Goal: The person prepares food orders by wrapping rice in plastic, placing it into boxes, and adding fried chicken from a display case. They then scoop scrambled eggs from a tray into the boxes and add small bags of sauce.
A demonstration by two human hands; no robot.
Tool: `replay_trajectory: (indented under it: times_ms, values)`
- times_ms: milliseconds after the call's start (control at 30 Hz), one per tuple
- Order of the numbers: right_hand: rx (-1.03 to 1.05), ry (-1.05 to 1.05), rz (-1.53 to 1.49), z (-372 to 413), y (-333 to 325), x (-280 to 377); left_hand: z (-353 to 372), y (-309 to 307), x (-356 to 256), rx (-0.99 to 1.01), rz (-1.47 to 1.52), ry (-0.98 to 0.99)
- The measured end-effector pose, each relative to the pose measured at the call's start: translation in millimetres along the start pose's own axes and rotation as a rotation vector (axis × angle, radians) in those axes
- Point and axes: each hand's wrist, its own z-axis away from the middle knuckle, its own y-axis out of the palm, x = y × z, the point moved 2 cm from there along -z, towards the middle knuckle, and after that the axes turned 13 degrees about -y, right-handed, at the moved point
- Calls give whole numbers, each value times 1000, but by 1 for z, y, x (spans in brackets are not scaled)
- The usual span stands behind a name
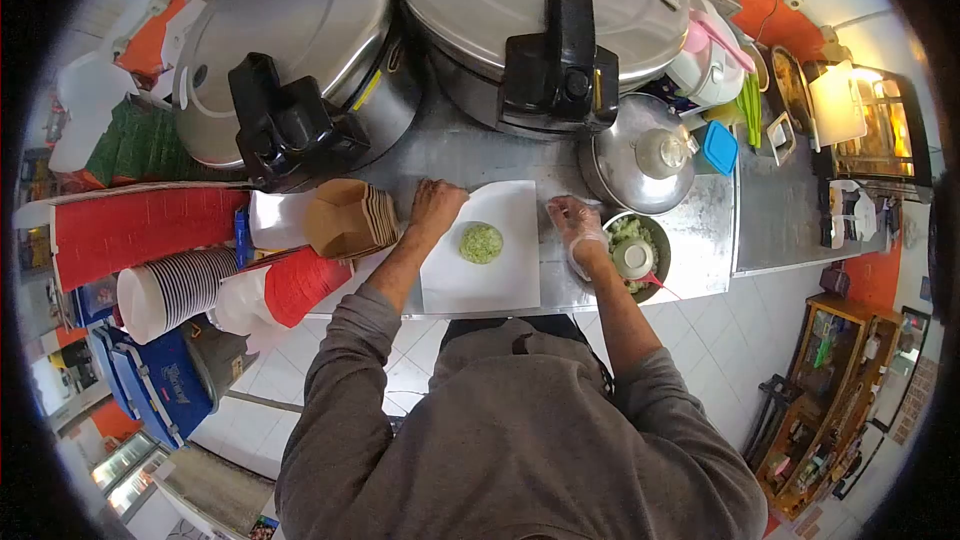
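A sheet of white paper (490, 285) lies on the steel counter in front of me, with a round, flat green chopped mixture (481, 243) on it. My left hand (438, 204), bare, is closed at the paper's upper left corner, thumb side touching the edge. My right hand (577, 224) wears a clear plastic glove and hovers just right of the sheet. Its fingers are loosely bent, with nothing visible in them. Beside that wrist stands a metal bowl (667, 250) of chopped green mixture, holding a pale round cup-like scoop (633, 259) with a red handle.
Two large steel cookers (530, 0) with black latches stand along the back. A lidded pot (640, 165) sits behind the bowl, near a blue lid (719, 147). Stacked cardboard trays (345, 218), red packets (305, 285) and a stack of white cups (180, 285) fill the left.
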Motion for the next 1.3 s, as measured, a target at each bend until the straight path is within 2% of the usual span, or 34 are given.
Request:
replay_trajectory:
  times_ms: [33, 67, 100, 133, 200, 267, 367, 433, 500, 567, 633, 667, 733, 833, 900, 967, 1033, 1067, 1133, 1300]
  values:
    - [13, 6, -66, 0, 2, -7, 4, 2, 2, -1, -2, 1]
    - [10, 4, -68, -1, 1, -5, 8, 5, 5, -133, 45, 56]
    - [40, -35, 62, -2, -1, 2, 11, 9, 7, -264, 92, 113]
    - [70, -75, 194, -4, -3, 9, 12, 16, 7, -267, 91, 118]
    - [98, -44, 185, -6, -5, 18, 13, 23, 9, -283, 210, -32]
    - [131, -11, 177, -8, -4, 18, 14, 26, 11, -262, 183, -31]
    - [143, -95, 173, -8, -3, 15, 14, 27, 12, -241, 82, 17]
    - [144, -61, 35, -7, -3, 17, 16, 29, 12, -249, 6, 65]
    - [138, -81, 37, -6, -3, 17, 21, 29, 12, -355, -1, 98]
    - [132, -104, 37, -8, -4, 21, 25, 27, 13, -369, 26, 100]
    - [246, -71, 223, -10, -5, 26, 29, 25, 13, -382, 54, 103]
    - [246, -73, 223, -11, -5, 28, 33, 14, 8, -459, 38, 135]
    - [262, -399, 688, -13, -1, 39, 41, 9, 7, -536, 19, 167]
    - [248, -442, 763, -16, 4, 71, 48, 13, 13, -455, -46, 92]
    - [280, -512, 829, -19, 12, 72, 56, 6, 10, -501, 118, 187]
    - [316, -582, 892, -19, 15, 78, 64, 11, 12, -482, 148, 218]
    - [671, -453, 1052, -18, 17, 86, 73, 12, 17, -468, 173, 250]
    - [675, -457, 1051, -9, 18, 82, 81, 8, 15, -441, 182, 277]
    - [375, -745, 1064, 22, 17, 68, 95, 11, 16, -415, 193, 297]
    - [254, -811, 912, 47, 25, 38, 119, 28, 18, -268, 189, 239]
